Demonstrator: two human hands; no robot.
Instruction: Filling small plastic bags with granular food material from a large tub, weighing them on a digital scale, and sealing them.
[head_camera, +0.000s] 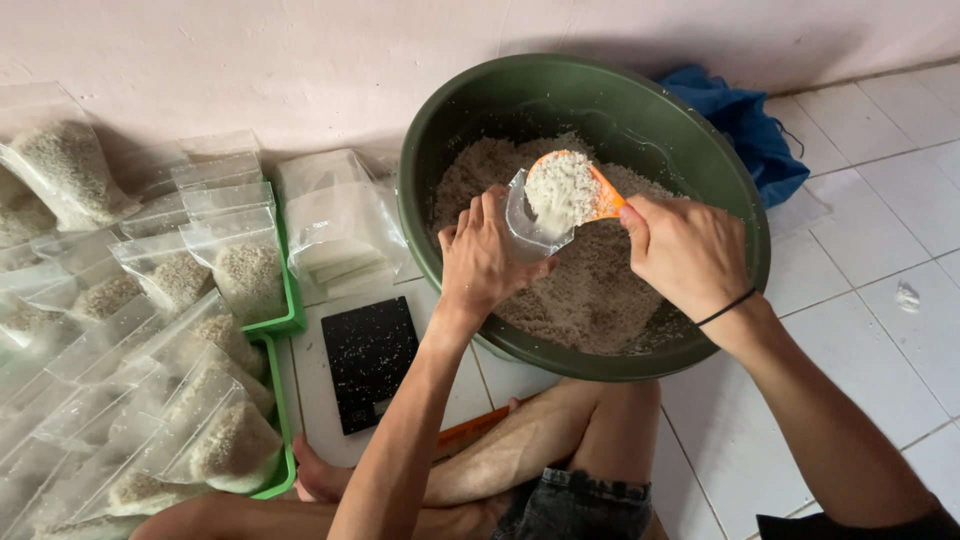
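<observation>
Just one view here, a head-worn camera, so no second angle shares any of the scene. It sits up at the person's head and looks steeply down, nearly straight at the floor, tipped a bit forward so a strip of the wall runs along the top edge. The person is sitting on the floor, so the lens is pretty close: both forearms come up from the bottom edge, and the bent legs show right under it. The green basin sits mid-frame, slightly above centre, with the left hand and right hand over it. The green trays run off the left edge, so that side is cropped.
</observation>
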